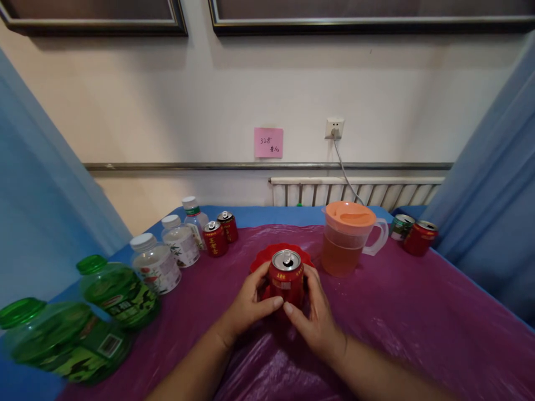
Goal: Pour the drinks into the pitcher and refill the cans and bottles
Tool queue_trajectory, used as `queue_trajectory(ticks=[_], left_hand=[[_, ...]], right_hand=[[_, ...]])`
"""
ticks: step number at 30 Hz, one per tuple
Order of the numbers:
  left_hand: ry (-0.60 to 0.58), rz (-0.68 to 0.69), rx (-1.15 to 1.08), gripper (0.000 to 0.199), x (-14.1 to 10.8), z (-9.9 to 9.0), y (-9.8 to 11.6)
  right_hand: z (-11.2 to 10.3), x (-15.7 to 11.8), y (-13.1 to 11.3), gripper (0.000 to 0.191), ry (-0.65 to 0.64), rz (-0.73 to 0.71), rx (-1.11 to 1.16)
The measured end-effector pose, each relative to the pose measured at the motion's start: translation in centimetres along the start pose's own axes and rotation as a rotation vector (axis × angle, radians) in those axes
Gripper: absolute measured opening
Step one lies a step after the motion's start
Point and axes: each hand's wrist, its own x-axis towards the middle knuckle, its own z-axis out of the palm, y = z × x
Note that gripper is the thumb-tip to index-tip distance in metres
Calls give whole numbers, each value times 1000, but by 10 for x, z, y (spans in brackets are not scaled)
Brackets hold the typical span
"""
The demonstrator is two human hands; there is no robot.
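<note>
Between my two hands is an upright red drink can [286, 278] with its top opened. My left hand [251, 301] wraps its left side and my right hand [314, 314] its right, both thumbs on the front. Behind the can lies a red plate with a scalloped rim [267, 255], partly hidden by the can and my hands. To the right of it stands a clear pitcher [343, 253] with an orange lid and amber liquid inside. Whether the can's base touches the plate or the table cannot be seen.
On the left stand two large green bottles [71, 345], several clear white-capped bottles [156, 267] and two red cans [215, 239]. At the right edge are a green can [402, 227] and another red can [420, 238]. Purple plastic sheeting [388, 312] covers the table; blue curtains [493, 184] hang at both sides.
</note>
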Motion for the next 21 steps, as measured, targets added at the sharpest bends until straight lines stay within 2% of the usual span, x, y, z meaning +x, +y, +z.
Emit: queue_trajectory(ticks=[3, 6, 11, 15, 21], left_hand=[[34, 8, 66, 81, 5, -4, -1], [122, 38, 111, 82, 11, -7, 1], [325, 40, 207, 81, 21, -9, 1], [433, 63, 278, 75, 27, -13, -3], [472, 60, 322, 72, 31, -21, -12]], right_hand=[[2, 0, 1, 60, 84, -23, -69], [4, 1, 4, 56, 175, -42, -94], [2, 10, 2, 40, 260, 2, 62], [-14, 24, -6, 35, 357, 92, 193], [-50, 36, -12, 32, 472, 154, 280]])
